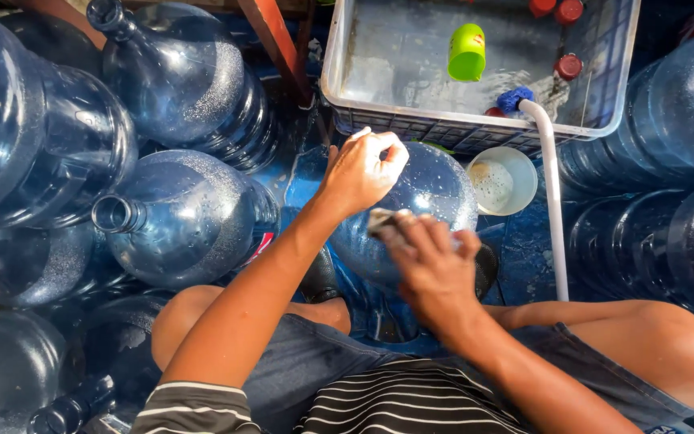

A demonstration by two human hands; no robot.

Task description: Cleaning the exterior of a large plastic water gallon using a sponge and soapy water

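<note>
A large blue water jug [431, 189] lies between my knees on the blue floor. My left hand [361, 170] rests on the jug's upper left side, fingers curled over it, with a small white strip showing at the fingertips. My right hand [431, 261] presses a dark scrubbing pad [381, 219] against the near side of the jug. Wet droplets cover the jug's surface.
Several more blue jugs [182, 213] lie at the left and at the right [668, 120]. A grey plastic crate [339, 72] of water holds a green cup [467, 52] and red caps. A white pipe [554, 201] runs down from it beside a small white bowl [504, 181].
</note>
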